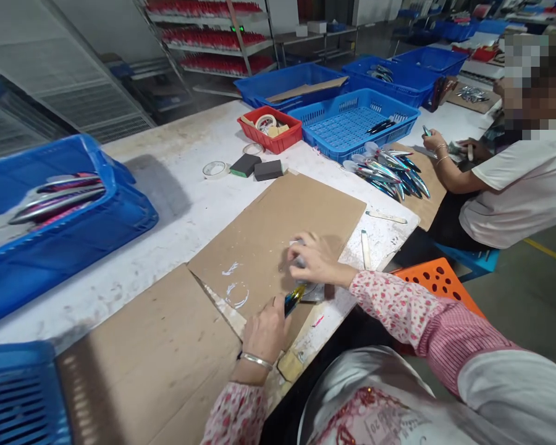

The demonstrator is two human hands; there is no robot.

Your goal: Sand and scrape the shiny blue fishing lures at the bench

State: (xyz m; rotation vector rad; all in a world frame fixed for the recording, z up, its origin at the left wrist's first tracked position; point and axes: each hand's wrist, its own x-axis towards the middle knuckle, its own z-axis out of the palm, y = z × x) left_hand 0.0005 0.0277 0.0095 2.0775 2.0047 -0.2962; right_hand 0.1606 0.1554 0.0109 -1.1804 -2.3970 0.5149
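Note:
My left hand (266,330), with a bangle on its wrist, is wrapped round a shiny fishing lure (294,299) in dark, blue and yellow tones. The lure's yellow end points up toward my right hand (315,259). That hand's fingers are curled over a pale greyish thing, partly hidden and too blurred to name. Beneath the right wrist, near the table edge, lies a flat grey thing (312,295). Both hands are above a brown cardboard sheet (278,228) with white smears on it.
Dark sanding blocks (245,165), a tape roll (215,170) and a red basket (278,139) stand beyond the cardboard. Blue crates (74,241) are left and at the back. A pile of lures (389,173) lies near a co-worker (523,161) at right. An orange stool (438,281) is below.

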